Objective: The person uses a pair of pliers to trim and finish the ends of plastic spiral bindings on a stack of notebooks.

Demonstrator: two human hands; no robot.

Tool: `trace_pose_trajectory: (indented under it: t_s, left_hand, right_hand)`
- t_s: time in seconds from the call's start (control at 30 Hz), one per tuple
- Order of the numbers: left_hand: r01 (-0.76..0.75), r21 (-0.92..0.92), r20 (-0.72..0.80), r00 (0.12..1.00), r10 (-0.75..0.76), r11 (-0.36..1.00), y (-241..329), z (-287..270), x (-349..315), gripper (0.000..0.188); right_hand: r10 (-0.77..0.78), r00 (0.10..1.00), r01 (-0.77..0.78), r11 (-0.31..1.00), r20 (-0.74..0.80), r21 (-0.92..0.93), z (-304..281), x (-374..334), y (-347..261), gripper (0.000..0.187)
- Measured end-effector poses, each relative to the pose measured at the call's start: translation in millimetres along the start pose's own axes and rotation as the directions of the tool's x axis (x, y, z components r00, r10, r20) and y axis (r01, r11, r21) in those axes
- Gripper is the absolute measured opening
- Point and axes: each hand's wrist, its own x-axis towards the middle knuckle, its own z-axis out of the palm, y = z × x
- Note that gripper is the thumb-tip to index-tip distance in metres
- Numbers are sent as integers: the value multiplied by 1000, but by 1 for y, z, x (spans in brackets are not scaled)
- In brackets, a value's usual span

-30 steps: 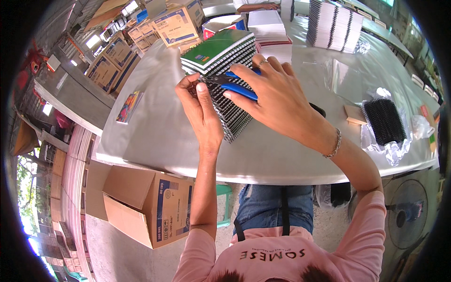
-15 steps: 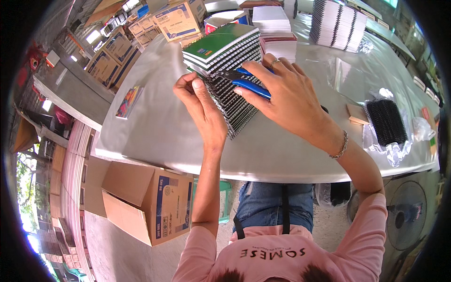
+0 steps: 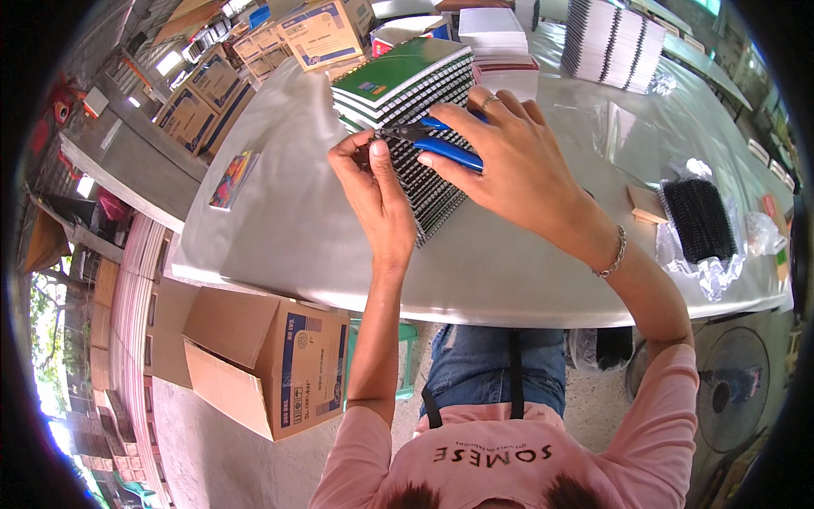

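A stack of spiral-bound notebooks (image 3: 403, 76) with a green top cover stands on the table in front of me, its black coils toward me. My right hand (image 3: 521, 165) grips cutting pliers (image 3: 451, 156) with blue handles, held over the coiled side. The dark jaws point left and meet the fingertips of my left hand (image 3: 380, 199). Its thumb and forefinger are pinched together beside the left corner of the stack. Whatever lies between them is hidden by the fingers and jaws.
The table (image 3: 322, 254) has a pale plastic cover. Black binding coils (image 3: 697, 222) in clear wrap lie right, beside brown blocks (image 3: 646, 204). Bound books (image 3: 612, 47) and white paper stacks (image 3: 492, 34) stand behind. An open carton (image 3: 263, 365) is at lower left, a fan (image 3: 721, 394) at lower right.
My left hand has shifted slightly right and up, and its fingertips now meet the plier jaws. My right hand has moved a little to the left with the pliers.
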Motion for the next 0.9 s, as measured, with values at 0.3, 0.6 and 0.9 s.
trace_pose_trajectory:
  t_s: [0.3,0.6,0.9]
  left_hand:
    - [-34,-8,-15,999,34,999,-3,1,1,29]
    - [-43,-66,-17,999,42,997,-5,2,0,27]
    - [-81,-60,-22,997,80,995,-8,2,0,26]
  right_hand:
    - [43,997,-46,997,63,58,1,-4,-3,44]
    - [84,991,-91,993,100,69,-2,-4,-7,45]
    - [68,995,-70,997,80,25,-1,-2,-7,40]
